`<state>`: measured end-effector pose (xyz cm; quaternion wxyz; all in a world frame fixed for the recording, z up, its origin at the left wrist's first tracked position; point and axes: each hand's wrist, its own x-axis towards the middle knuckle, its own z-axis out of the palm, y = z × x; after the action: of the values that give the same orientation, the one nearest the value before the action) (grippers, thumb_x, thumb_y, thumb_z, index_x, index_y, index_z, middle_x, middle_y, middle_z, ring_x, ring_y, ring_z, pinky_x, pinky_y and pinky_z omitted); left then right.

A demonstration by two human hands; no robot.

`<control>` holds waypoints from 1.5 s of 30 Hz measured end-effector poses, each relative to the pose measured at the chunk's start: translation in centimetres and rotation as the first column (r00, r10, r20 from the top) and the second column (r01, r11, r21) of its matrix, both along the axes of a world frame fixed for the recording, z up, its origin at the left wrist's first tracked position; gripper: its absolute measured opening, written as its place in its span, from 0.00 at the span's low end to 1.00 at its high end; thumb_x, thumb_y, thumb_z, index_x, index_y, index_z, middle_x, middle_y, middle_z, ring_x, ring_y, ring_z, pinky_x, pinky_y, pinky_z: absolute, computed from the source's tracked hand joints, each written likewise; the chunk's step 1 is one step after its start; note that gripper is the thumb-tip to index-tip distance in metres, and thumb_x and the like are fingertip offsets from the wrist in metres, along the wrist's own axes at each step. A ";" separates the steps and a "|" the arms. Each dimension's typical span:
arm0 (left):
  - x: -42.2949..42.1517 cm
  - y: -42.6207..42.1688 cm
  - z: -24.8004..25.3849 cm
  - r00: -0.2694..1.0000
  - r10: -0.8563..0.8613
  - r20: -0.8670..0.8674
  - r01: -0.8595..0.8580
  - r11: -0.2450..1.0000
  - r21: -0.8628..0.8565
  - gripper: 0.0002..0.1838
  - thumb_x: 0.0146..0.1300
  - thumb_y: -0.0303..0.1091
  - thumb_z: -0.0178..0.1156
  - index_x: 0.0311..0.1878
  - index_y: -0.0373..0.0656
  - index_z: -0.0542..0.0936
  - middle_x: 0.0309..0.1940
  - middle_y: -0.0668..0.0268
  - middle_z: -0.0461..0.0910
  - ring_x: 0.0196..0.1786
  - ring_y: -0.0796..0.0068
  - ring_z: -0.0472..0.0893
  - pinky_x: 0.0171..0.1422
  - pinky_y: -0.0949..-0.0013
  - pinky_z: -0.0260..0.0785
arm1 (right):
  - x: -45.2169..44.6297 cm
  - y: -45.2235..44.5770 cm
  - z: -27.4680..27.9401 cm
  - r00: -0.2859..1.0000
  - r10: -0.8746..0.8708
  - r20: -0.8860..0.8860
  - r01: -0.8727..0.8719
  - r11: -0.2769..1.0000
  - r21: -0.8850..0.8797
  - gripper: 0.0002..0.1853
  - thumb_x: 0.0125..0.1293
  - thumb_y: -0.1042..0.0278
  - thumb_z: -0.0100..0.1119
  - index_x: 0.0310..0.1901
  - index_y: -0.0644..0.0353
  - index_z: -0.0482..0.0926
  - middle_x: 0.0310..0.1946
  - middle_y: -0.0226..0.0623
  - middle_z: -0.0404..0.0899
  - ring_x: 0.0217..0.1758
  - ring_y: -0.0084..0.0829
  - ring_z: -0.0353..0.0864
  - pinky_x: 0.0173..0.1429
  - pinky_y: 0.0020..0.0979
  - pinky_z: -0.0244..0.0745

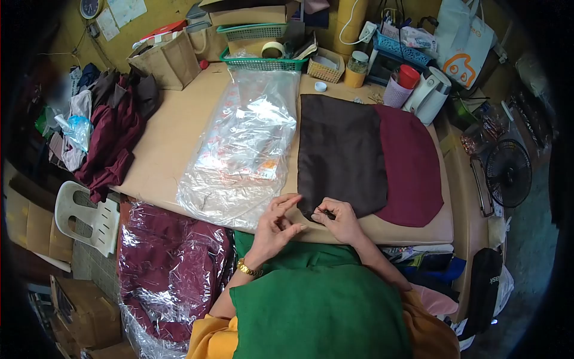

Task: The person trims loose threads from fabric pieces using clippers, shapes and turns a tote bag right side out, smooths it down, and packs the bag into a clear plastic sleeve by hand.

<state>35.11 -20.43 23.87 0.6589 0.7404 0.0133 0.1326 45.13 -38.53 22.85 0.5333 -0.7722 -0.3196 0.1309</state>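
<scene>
Hands (338, 220) are at the dark cloth (342, 157), near the table edge (412, 237).

A yellow wall (170, 15) backs the room, with a round clock (90, 7) and pinned-up papers (127, 8) at upper left. The tan tabletop (161, 140) fills the middle. Left of it, a white plastic chair (109, 224) stands on a greyish floor (89, 269), cardboard boxes (89, 314) nearby. At right, a black fan (508, 173) sits near bluish-grey flooring (529, 251), softly lit.
</scene>
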 end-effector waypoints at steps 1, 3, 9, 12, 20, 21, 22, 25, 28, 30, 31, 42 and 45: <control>0.6 -0.3 -0.5 1.000 -0.002 0.004 0.002 1.000 0.002 0.23 0.61 0.25 0.68 0.61 0.40 0.79 0.55 0.65 0.76 0.28 0.89 0.70 0.32 0.83 0.64 | -0.1 0.0 0.3 0.999 0.007 -0.033 -0.006 1.000 0.017 0.11 0.63 0.67 0.68 0.33 0.66 0.79 0.24 0.31 0.72 0.28 0.19 0.69 0.34 0.25 0.63; 1.7 -0.6 -1.8 0.990 -0.141 -0.024 0.133 0.969 -0.210 0.14 0.64 0.26 0.66 0.53 0.39 0.84 0.44 0.67 0.81 0.27 0.89 0.71 0.31 0.82 0.65 | -0.1 -0.1 0.8 0.998 0.013 -0.063 -0.011 0.999 0.036 0.12 0.64 0.65 0.67 0.31 0.66 0.78 0.22 0.29 0.70 0.28 0.17 0.66 0.33 0.24 0.61; 1.5 -2.0 -1.7 0.990 -0.021 -0.141 -0.078 0.747 -0.661 0.08 0.70 0.32 0.61 0.36 0.40 0.85 0.28 0.73 0.77 0.22 0.89 0.68 0.26 0.82 0.62 | -0.3 0.5 1.3 0.988 0.036 -0.148 -0.014 0.989 0.150 0.16 0.66 0.63 0.66 0.27 0.63 0.74 0.22 0.21 0.68 0.29 0.12 0.63 0.32 0.23 0.59; 1.6 0.9 -0.6 0.966 0.129 -0.222 -0.256 0.410 -0.875 0.15 0.73 0.36 0.58 0.28 0.43 0.80 0.23 0.75 0.71 0.20 0.89 0.64 0.24 0.82 0.58 | -0.3 0.7 0.3 0.945 0.033 -0.325 0.057 0.963 0.262 0.14 0.67 0.65 0.65 0.27 0.59 0.74 0.22 0.18 0.67 0.24 0.10 0.61 0.26 0.21 0.55; 0.3 0.3 -0.7 0.987 0.149 -0.055 -0.159 0.929 -0.335 0.08 0.67 0.28 0.62 0.47 0.39 0.83 0.36 0.75 0.75 0.26 0.91 0.67 0.30 0.85 0.58 | -0.7 0.2 0.2 0.897 0.040 -0.440 0.132 0.926 0.353 0.13 0.68 0.66 0.66 0.27 0.56 0.75 0.19 0.16 0.64 0.19 0.08 0.55 0.23 0.20 0.46; 0.5 -0.5 -0.5 0.990 0.132 -0.052 -0.142 0.926 -0.350 0.13 0.66 0.26 0.64 0.53 0.38 0.83 0.41 0.74 0.76 0.28 0.91 0.69 0.32 0.85 0.60 | -0.9 0.3 0.3 0.889 0.046 -0.455 0.123 0.934 0.335 0.12 0.68 0.65 0.66 0.28 0.58 0.77 0.21 0.17 0.68 0.23 0.09 0.59 0.26 0.20 0.52; 0.8 -0.8 -0.8 0.992 0.105 -0.075 -0.126 0.919 -0.373 0.13 0.66 0.26 0.64 0.53 0.39 0.83 0.42 0.72 0.77 0.28 0.92 0.71 0.33 0.84 0.63 | -1.1 0.3 0.3 0.882 0.051 -0.469 0.114 0.942 0.316 0.11 0.67 0.64 0.66 0.30 0.60 0.79 0.22 0.18 0.71 0.26 0.11 0.63 0.30 0.20 0.57; 1.2 -0.6 -1.3 0.986 -0.001 -0.168 -0.072 0.900 -0.429 0.11 0.67 0.28 0.64 0.51 0.37 0.83 0.41 0.69 0.80 0.28 0.91 0.74 0.33 0.84 0.67 | -1.1 0.2 0.4 0.900 0.031 -0.435 0.103 0.954 0.280 0.12 0.68 0.64 0.66 0.29 0.61 0.79 0.22 0.18 0.71 0.26 0.11 0.62 0.29 0.21 0.58; 1.0 0.0 -2.1 0.977 -0.061 -0.202 -0.055 0.850 -0.524 0.11 0.68 0.29 0.63 0.50 0.36 0.82 0.37 0.67 0.82 0.27 0.89 0.76 0.30 0.84 0.68 | -1.2 0.2 0.5 0.951 -0.008 -0.309 0.085 0.968 0.237 0.13 0.67 0.65 0.66 0.28 0.63 0.78 0.20 0.20 0.70 0.27 0.11 0.62 0.29 0.22 0.59; 1.2 -0.9 -1.4 0.981 -0.004 -0.193 -0.114 0.796 -0.595 0.11 0.68 0.29 0.63 0.50 0.36 0.82 0.34 0.68 0.81 0.26 0.88 0.76 0.29 0.84 0.67 | -1.5 0.3 0.3 0.957 -0.032 -0.288 0.097 0.972 0.214 0.13 0.67 0.66 0.66 0.28 0.64 0.78 0.20 0.21 0.70 0.27 0.12 0.63 0.29 0.23 0.60; 1.2 -1.1 -1.1 0.981 0.055 -0.185 -0.166 0.730 -0.663 0.11 0.68 0.29 0.63 0.50 0.35 0.81 0.30 0.69 0.80 0.25 0.88 0.75 0.28 0.84 0.67 | -1.6 0.4 0.2 0.963 -0.055 -0.263 0.108 0.976 0.189 0.13 0.66 0.67 0.67 0.28 0.65 0.78 0.20 0.22 0.70 0.27 0.12 0.64 0.29 0.23 0.61; -0.8 0.1 -2.9 0.965 0.000 -0.263 -0.175 0.747 -0.641 0.11 0.69 0.29 0.62 0.50 0.33 0.80 0.36 0.70 0.81 0.27 0.87 0.77 0.30 0.84 0.70 | -2.6 1.9 2.0 0.988 -0.024 0.151 -0.001 0.987 0.158 0.07 0.60 0.75 0.69 0.31 0.68 0.80 0.24 0.36 0.74 0.25 0.25 0.72 0.30 0.28 0.65; -1.5 1.3 -3.8 0.945 -0.081 -0.316 -0.226 0.535 -0.814 0.10 0.69 0.28 0.61 0.49 0.33 0.80 0.40 0.66 0.83 0.32 0.84 0.81 0.35 0.85 0.76 | -1.6 1.6 0.9 0.986 -0.025 0.166 0.015 0.998 0.063 0.07 0.59 0.74 0.69 0.32 0.68 0.80 0.25 0.38 0.75 0.25 0.27 0.74 0.30 0.29 0.66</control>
<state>33.61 -19.15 20.06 0.9154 0.3418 0.2117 0.0174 43.53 -36.89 23.78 0.5295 -0.7669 -0.3592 0.0507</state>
